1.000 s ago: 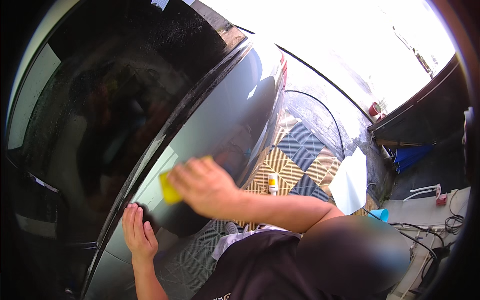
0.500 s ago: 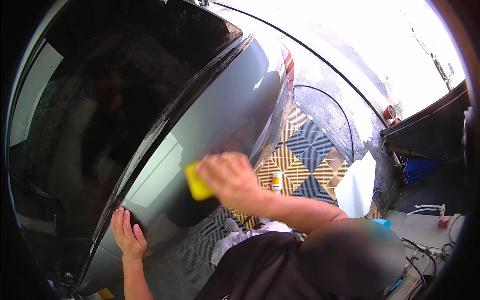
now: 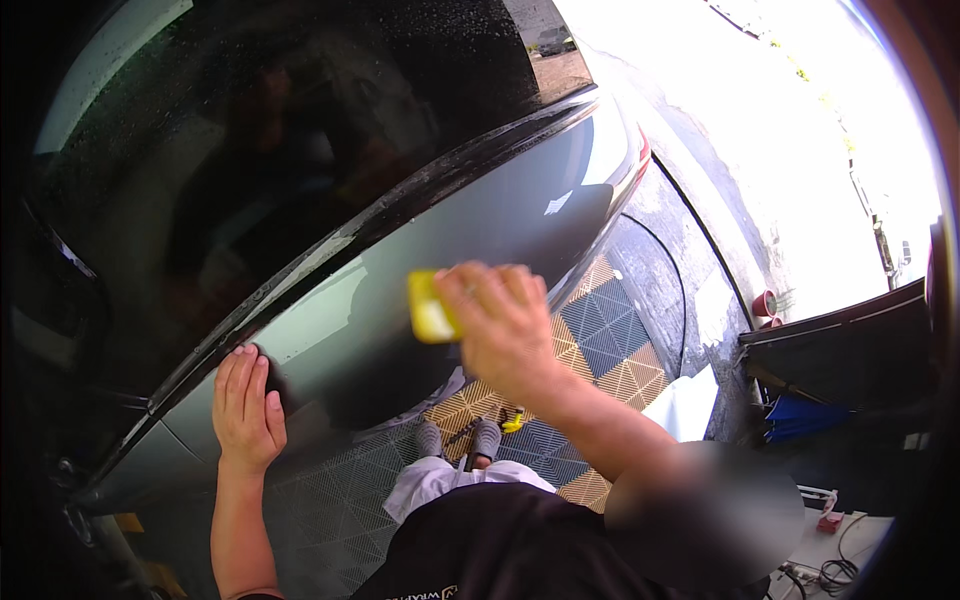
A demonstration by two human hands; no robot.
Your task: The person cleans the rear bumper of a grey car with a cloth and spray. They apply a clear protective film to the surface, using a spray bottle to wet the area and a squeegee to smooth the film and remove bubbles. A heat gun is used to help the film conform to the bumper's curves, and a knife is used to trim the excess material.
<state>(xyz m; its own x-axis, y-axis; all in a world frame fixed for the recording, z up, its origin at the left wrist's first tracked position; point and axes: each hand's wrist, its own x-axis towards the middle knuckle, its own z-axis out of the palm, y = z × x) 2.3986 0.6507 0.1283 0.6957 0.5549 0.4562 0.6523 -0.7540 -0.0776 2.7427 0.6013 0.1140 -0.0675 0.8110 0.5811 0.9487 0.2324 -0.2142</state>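
Note:
Pinched in my right hand is a flat yellow squeegee card with rounded corners, its face showing a pale reflection. The hand is over the glossy grey car panel; whether the card's edge touches the surface cannot be told. My left hand lies flat against the same panel lower down, its fingers stretched toward the dark seam under the window. The window glass is black and speckled with droplets near its top.
Tan and dark grey grid tiles cover the floor beside the car. A small yellow object lies near my feet. White sheet material, a blue folded umbrella-like thing and a reddish pot stand off to the right.
My view has shifted, so the car sits at a flatter slant. The right hand with the squeegee card appears further right and higher in the picture. My left hand still rests on the panel.

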